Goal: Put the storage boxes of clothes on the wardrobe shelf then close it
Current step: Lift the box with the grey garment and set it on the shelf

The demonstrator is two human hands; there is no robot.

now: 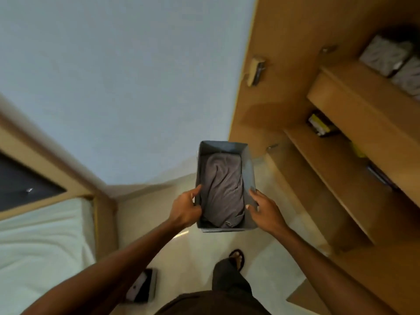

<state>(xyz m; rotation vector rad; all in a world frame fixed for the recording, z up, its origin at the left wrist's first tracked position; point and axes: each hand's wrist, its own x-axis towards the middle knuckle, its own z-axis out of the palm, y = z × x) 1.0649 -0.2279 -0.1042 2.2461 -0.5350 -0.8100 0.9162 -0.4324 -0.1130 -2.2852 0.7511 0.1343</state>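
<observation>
Carrying step: left hand [185, 209] and right hand [264, 211] gripped grey fabric storage box [223, 147] walls, fingers curled over rims. Next: lift toward wardrobe shelf [354, 103], upper right.

Soft, even indoor light; wide-angle bend w/ motion blur.
Glare streak on floor [181, 233]; wardrobe [272, 98] edges & bed [34, 246] smeared, lines curve twd corners; top shelf [354, 87] dark at back; box [225, 146] in centre sharpest.
</observation>
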